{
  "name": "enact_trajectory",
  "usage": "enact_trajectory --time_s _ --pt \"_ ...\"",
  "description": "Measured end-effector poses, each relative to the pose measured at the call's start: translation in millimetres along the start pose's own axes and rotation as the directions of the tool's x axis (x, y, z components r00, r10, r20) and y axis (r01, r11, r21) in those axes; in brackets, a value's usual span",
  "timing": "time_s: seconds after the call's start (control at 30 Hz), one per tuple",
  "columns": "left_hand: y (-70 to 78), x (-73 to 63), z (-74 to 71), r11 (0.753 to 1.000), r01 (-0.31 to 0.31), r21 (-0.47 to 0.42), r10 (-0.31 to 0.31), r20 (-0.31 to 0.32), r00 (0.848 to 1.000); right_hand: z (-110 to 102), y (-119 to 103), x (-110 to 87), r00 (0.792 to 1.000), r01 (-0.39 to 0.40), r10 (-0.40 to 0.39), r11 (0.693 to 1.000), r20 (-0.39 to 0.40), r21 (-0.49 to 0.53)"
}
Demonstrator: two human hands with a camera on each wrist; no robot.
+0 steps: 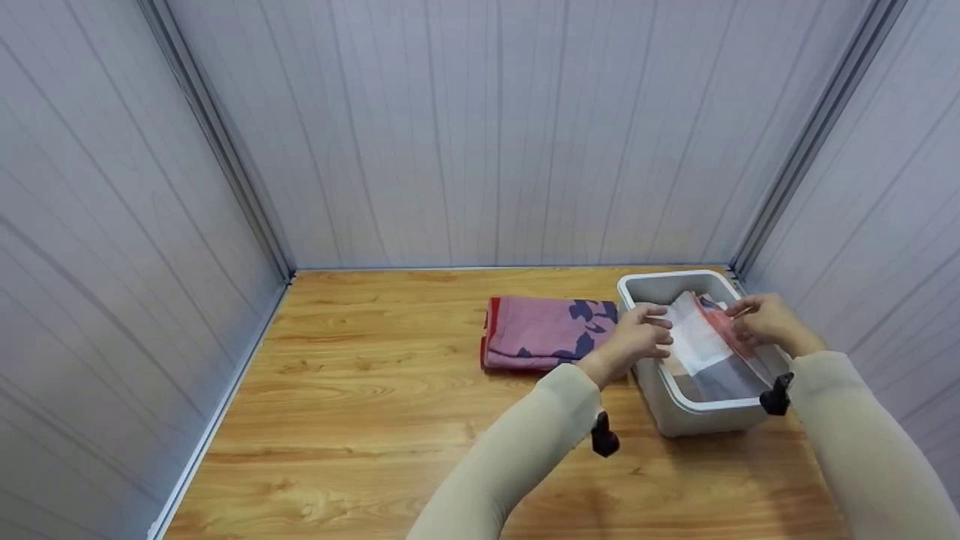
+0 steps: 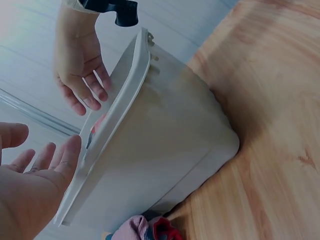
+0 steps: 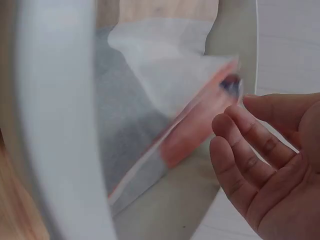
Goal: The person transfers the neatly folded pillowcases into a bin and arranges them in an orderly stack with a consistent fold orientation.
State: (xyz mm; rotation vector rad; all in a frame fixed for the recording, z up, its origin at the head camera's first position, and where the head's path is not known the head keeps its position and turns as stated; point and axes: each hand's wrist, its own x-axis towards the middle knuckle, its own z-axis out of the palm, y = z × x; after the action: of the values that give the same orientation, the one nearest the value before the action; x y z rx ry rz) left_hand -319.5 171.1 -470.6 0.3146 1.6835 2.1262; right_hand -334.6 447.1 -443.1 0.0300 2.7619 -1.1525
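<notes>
A light grey plastic bin (image 1: 679, 409) with a white rim stands at the right of the table. Inside it lies a folded cloth (image 1: 691, 334) in white, grey and coral, its coral edge slanting up toward the right wall. Over the bin's left rim, my left hand (image 1: 634, 341) is held with fingers spread and relaxed, gripping nothing. My right hand (image 1: 769, 324) hovers at the right rim. In the right wrist view its loosely bent fingers (image 3: 245, 150) are right beside the cloth's raised corner (image 3: 231, 82), with no cloth between them and the thumb.
Left of the bin, close to its wall, lies a folded purple cloth (image 1: 544, 326) with dark leaf shapes, and red cloth (image 1: 491, 330) shows at its edges. The wooden table (image 1: 360, 420) is bounded by pale panel walls (image 1: 465, 150) at the back and both sides.
</notes>
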Motion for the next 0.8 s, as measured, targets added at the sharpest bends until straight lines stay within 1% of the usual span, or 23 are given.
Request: enact_trajectory --time_s 0.27,0.4,0.5,0.6,0.7,0.8 --pt "4.4 0.3 -25.8 0.999 -0.015 0.031 0.015 -0.001 1.000 8 -20 6.6 0.998 0.061 -0.061 0.998 0.002 0.007" --pt "5.8 1.7 -40.4 0.999 -0.023 0.042 0.023 -0.011 1.000 18 -29 12.1 0.996 0.091 -0.091 0.995 -0.009 0.042" --pt "6.3 1.2 -52.6 0.998 -0.032 0.062 0.034 -0.025 0.999 25 -38 14.5 0.994 0.112 -0.110 0.991 -0.021 0.079" --pt "6.5 -0.5 -64.6 0.996 -0.036 0.086 0.039 -0.041 0.998 33 -47 15.1 0.991 0.135 -0.133 0.987 -0.026 0.086" --pt "8.2 -2.9 -75.4 0.994 -0.026 0.104 0.032 -0.064 0.997 39 -55 16.5 0.988 0.153 -0.152 0.985 -0.020 0.084" --pt "11.2 -5.0 -85.8 0.992 -0.022 0.123 0.032 -0.078 0.996 46 -63 18.7 0.988 0.152 -0.150 0.983 -0.025 0.098"
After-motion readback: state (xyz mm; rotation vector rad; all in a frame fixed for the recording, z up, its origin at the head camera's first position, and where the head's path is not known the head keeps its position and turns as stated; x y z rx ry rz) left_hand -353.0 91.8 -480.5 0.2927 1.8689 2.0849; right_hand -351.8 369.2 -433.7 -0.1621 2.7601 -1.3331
